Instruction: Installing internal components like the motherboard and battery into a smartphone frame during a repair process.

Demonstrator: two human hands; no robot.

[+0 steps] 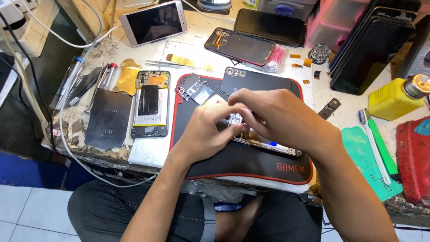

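Both hands meet over an opened phone lying on the black mat with a red edge, at the front of the bench. Left hand: fingers curled, tips pinched at a small silvery part on the phone's upper end. Right hand: fingers bent down over the same spot. Whether it grips a tool or only presses, I cannot tell; the fingertips hide it.

State of work, judged from the layout:
- Phone is open; its inner frame shows below the right hand.
- Dark back cover with camera holes lies on the mat's far side, apart from the phone.
- Small metal shields lie loose at the mat's far left corner.
- A second opened phone, battery exposed, lies just left of the mat, beside a dark plate.
- Tweezers and drivers lie unused farther back.

Disassembly looks well advanced; the work at the top end is under way. Cover and shields are still off, so closing up remains.
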